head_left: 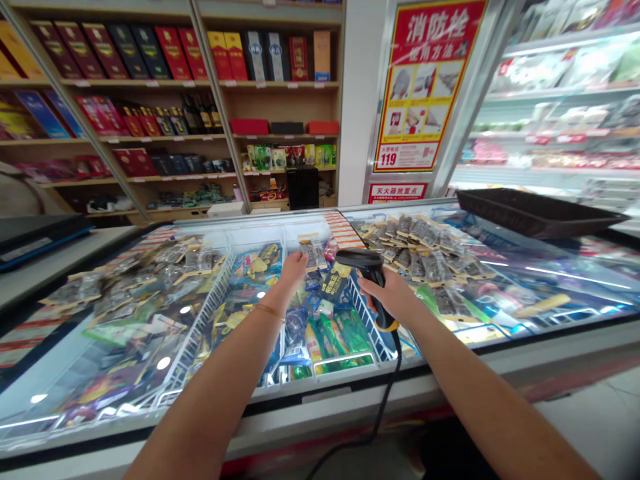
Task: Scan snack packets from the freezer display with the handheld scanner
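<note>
My right hand (389,293) is closed around the handle of a black barcode scanner (367,261), its head turned left and its cable hanging down the freezer front. Between the thumb and fingers of my left hand (294,268) is the edge of a small clear packet (314,255) with dark contents and a tan strip. Both hands are over the chest freezer's middle section, where colourful ice cream packs (335,333) lie in wire baskets. The scanner's head is just right of the packet, with a small gap between them.
More dark packets are heaped on the glass lids to the left (180,263) and right (425,250). A black tray (535,208) rests at the freezer's back right. Behind stand shelves (280,85) of boxes and bottles, a red fire-hydrant poster (430,87) and a lit display cooler (560,127).
</note>
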`<action>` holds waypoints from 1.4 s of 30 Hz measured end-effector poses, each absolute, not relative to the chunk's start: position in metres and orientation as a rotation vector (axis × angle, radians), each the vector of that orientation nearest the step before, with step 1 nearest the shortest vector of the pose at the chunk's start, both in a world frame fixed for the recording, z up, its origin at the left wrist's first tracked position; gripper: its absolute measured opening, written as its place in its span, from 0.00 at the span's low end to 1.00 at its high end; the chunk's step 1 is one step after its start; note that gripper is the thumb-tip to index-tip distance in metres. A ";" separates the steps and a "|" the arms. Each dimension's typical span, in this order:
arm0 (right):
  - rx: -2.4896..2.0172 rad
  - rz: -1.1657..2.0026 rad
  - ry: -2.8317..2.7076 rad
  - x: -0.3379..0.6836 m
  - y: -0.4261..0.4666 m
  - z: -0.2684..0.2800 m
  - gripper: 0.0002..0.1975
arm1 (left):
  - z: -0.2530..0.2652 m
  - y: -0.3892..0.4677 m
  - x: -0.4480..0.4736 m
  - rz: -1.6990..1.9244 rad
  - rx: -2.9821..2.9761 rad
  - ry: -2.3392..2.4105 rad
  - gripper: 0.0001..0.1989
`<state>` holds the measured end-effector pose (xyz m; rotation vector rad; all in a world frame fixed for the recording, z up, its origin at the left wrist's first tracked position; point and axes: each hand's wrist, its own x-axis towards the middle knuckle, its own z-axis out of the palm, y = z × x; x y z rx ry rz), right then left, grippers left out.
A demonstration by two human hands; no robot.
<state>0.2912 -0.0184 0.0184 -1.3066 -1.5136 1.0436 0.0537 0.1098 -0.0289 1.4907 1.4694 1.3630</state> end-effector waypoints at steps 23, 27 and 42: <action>-1.583 0.629 -0.972 0.434 -0.069 0.042 0.15 | -0.043 0.108 0.259 1.211 1.614 1.286 0.20; -1.583 0.648 -1.016 0.425 -0.061 0.036 0.14 | -0.048 0.116 0.251 1.262 1.637 1.263 0.19; -1.178 1.096 -1.174 0.238 0.009 0.051 0.13 | -0.013 0.098 -0.064 1.259 1.765 2.335 0.20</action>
